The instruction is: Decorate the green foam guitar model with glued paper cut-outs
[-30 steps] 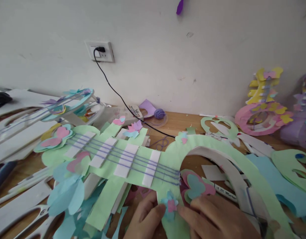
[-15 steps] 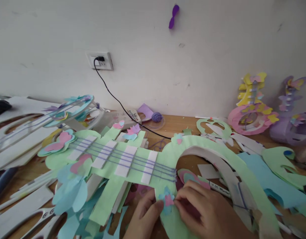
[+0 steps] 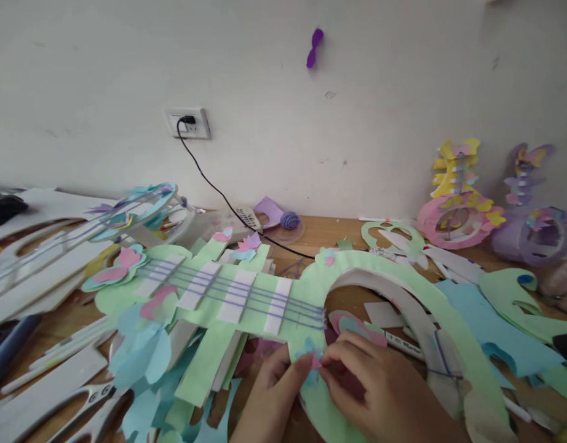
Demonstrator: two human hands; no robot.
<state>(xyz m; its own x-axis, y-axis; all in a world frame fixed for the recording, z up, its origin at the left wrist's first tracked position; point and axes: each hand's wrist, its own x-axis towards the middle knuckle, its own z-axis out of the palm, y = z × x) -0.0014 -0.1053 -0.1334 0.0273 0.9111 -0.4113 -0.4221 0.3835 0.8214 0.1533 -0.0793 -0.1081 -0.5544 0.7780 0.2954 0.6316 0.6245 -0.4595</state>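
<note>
A pale green paper guitar [image 3: 246, 295] lies across the wooden table, with white strips and purple yarn strings along its neck. A small blue and pink paper flower [image 3: 310, 362] sits on the green body near the bottom. My left hand [image 3: 272, 394] pinches its left edge with thumb and finger. My right hand [image 3: 380, 394] pinches its right side, fingers curled over the green paper. A pink and teal butterfly cut-out [image 3: 352, 323] lies just above my right hand.
Paper scraps, white cardboard strips [image 3: 48, 375] and a marker [image 3: 403, 343] litter the table. A black cord [image 3: 228, 200] runs from a wall socket [image 3: 187, 122]. Purple yarn ball [image 3: 290, 219] at the back. Yellow-pink [image 3: 459, 203] and purple [image 3: 532, 215] paper guitars stand far right.
My view has tilted up a little, so everything sits lower. Both hands have closed in on the small flower, the right hand's fingers moving left over it.
</note>
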